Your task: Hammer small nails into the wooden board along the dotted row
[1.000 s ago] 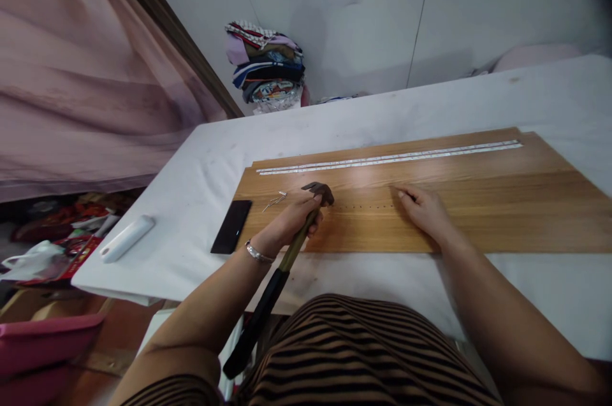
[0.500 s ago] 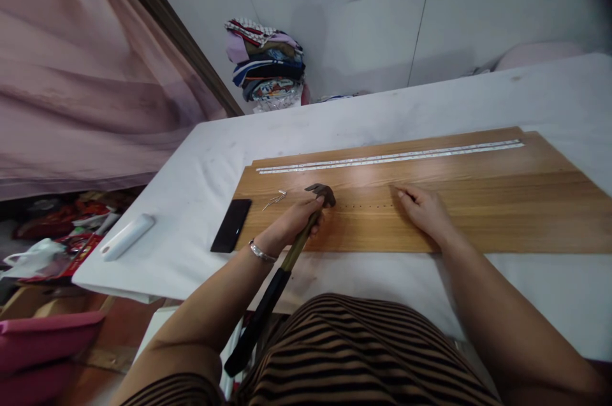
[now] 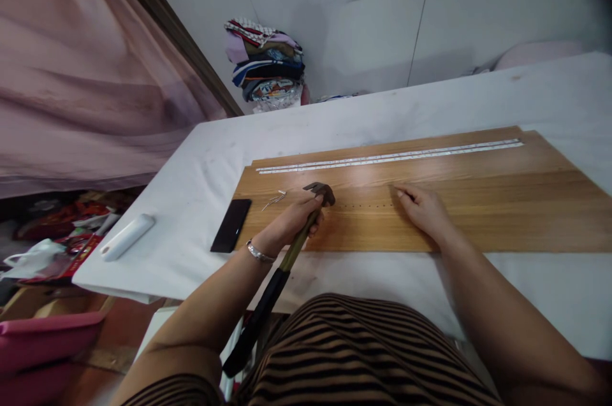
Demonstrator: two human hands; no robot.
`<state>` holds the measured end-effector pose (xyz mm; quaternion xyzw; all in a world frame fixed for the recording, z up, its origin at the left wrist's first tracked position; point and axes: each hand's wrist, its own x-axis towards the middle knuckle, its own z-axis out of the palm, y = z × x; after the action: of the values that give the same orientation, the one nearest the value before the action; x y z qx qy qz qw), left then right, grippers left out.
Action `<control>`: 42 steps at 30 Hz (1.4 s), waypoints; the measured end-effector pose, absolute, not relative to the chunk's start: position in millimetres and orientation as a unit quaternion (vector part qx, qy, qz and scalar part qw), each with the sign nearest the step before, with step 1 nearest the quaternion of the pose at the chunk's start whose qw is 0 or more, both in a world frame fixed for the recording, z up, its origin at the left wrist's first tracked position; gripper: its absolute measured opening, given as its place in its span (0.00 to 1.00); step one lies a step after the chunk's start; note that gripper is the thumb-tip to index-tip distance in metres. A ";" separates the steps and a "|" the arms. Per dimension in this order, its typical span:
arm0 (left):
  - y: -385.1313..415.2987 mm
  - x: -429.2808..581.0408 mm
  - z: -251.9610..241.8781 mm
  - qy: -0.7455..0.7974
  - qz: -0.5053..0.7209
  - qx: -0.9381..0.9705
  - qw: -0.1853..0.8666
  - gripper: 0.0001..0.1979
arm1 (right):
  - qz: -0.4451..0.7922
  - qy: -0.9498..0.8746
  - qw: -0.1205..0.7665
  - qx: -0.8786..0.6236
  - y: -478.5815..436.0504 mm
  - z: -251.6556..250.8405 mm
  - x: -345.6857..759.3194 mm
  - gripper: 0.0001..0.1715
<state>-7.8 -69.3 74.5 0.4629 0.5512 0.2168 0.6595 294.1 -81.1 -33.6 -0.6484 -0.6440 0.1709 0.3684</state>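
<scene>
My left hand [image 3: 303,215] is closed round a claw hammer [image 3: 299,240], gripping it high, just below its dark metal head. The hammer's black handle end slants back toward my body. Over the wooden board [image 3: 502,202], my right hand [image 3: 425,211] is closed in a pinch, with what looks like a thin nail [image 3: 394,187] poking out from the fingertips. A row of small dark dots [image 3: 366,206] runs along the board between my hands. Several loose nails [image 3: 275,199] lie on the board, left of the hammer head.
Two pale measuring strips [image 3: 392,157] lie along the board's far side. A black phone [image 3: 231,225] rests at its left end. On the white-covered table [image 3: 182,189] lies a white oblong object [image 3: 127,237]. Folded clothes [image 3: 268,62] are stacked by the wall.
My left hand and the hammer have shifted very slightly to the left. My right hand stays in the same place.
</scene>
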 end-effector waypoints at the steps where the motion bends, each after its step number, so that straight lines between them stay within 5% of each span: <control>1: -69.8 -6.8 74.5 0.557 0.213 0.460 0.658 0.16 | 0.173 -0.643 0.368 -0.649 -81.2 -33.5 294.0 0.21; 42: -67.4 -10.6 72.0 0.548 0.221 0.458 0.664 0.16 | 0.173 -0.633 0.398 -0.641 -81.8 -36.3 295.2 0.20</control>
<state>-10.6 -67.4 72.0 0.4584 0.5477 0.2209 0.6642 295.2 -81.8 -36.3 -0.6412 -0.6330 0.1731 0.3977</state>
